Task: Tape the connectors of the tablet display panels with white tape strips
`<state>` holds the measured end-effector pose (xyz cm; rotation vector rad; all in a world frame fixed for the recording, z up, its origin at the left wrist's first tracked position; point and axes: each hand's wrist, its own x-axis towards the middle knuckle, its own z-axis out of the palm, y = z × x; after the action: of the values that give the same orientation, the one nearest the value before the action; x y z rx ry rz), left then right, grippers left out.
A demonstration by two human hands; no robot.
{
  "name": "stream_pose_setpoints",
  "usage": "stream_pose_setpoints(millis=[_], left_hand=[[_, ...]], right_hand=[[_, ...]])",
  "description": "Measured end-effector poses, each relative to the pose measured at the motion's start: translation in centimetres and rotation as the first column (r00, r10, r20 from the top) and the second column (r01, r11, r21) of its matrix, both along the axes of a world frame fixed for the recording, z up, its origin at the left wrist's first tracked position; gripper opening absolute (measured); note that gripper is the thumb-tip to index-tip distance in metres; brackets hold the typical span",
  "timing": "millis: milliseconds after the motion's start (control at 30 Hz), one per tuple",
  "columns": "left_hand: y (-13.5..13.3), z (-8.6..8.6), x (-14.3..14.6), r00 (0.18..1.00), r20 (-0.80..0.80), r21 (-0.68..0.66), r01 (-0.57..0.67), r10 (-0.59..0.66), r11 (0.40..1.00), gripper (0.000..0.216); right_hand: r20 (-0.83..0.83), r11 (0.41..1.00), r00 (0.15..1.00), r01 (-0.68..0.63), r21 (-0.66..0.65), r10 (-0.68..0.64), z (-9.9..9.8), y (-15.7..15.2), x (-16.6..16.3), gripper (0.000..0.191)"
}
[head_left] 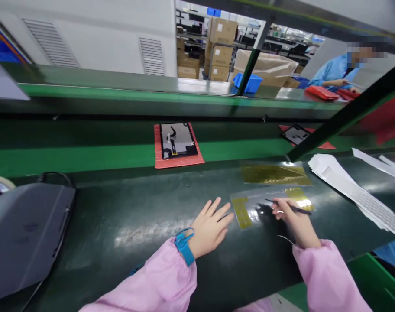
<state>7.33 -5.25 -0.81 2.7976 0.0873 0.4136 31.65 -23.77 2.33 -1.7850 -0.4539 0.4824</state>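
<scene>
My left hand [209, 229], a blue strap [184, 249] around its wrist, is spread over the green work surface. Its fingertips are near the left edge of a clear sheet [257, 200] that carries yellow tape pieces [241, 212] at both ends. In my right hand [293, 221] I grip slim black tweezers [299, 210] above the right part of that sheet, their tip pointing left. Behind it lies a second sheet covered with amber tape [273, 174]. Whether the tweezers hold anything is too small to tell.
A screen panel on a red sleeve [179, 162] lies on the raised strip ahead; another panel [296, 135] is behind a slanted post [347, 106]. White label strips [353, 190] lie right. A grey machine [28, 234] stands left. A person in blue [334, 71] works beyond.
</scene>
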Motion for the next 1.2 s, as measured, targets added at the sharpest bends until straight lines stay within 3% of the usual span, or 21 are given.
stream_pose_setpoints(millis=[167,333,667,900,1000,1067,1133,1167,1200], left_hand=[[-1.7,-0.1,2.7,0.995,-0.019,-0.012,0.099,-0.099,0.995,0.043],[-1.6,0.4,2.8,0.991,-0.059,-0.008,0.116,-0.116,0.993,0.043],[-1.7,0.6,2.8,0.991,-0.077,-0.059,0.108,-0.113,0.992,0.042],[-1.6,0.3,2.9,0.991,-0.053,-0.058,0.123,-0.126,0.991,0.044],[-1.7,0.5,2.9,0.988,-0.070,-0.132,0.127,-0.137,0.983,0.044],[-1.5,1.0,2.2,0.988,-0.072,-0.265,0.115,-0.138,0.957,0.043],[-1.0,1.4,0.5,0.991,-0.042,-0.467,0.095,-0.130,0.879,0.040],[-0.6,1.6,-0.8,0.994,-0.010,-0.584,0.080,-0.105,0.808,0.037],[-0.1,1.7,-2.4,0.998,0.033,-0.718,0.062,-0.054,0.694,0.034]], right_hand=[[0.059,0.998,0.996,-0.065,-0.006,0.065,-1.3,1.0,-2.3,0.052],[0.062,0.994,0.992,-0.111,-0.013,0.111,-0.9,2.8,-2.5,0.053],[0.044,0.984,0.984,-0.170,-0.056,0.173,-0.4,3.4,-2.2,0.045],[-0.006,0.979,0.985,-0.170,0.116,0.172,-0.9,3.5,-2.4,0.044],[-0.055,0.965,0.983,-0.161,0.208,0.176,-0.8,4.1,-3.2,0.046],[-0.076,0.955,0.980,-0.162,0.247,0.186,-0.7,4.4,-4.1,0.047],[-0.110,0.954,0.973,-0.172,0.246,0.203,-0.9,3.9,-4.9,0.045],[-0.134,0.958,0.969,-0.175,0.229,0.209,-1.2,3.4,-5.1,0.043],[-0.160,0.966,0.966,-0.168,0.198,0.201,-1.7,2.7,-5.0,0.040]])
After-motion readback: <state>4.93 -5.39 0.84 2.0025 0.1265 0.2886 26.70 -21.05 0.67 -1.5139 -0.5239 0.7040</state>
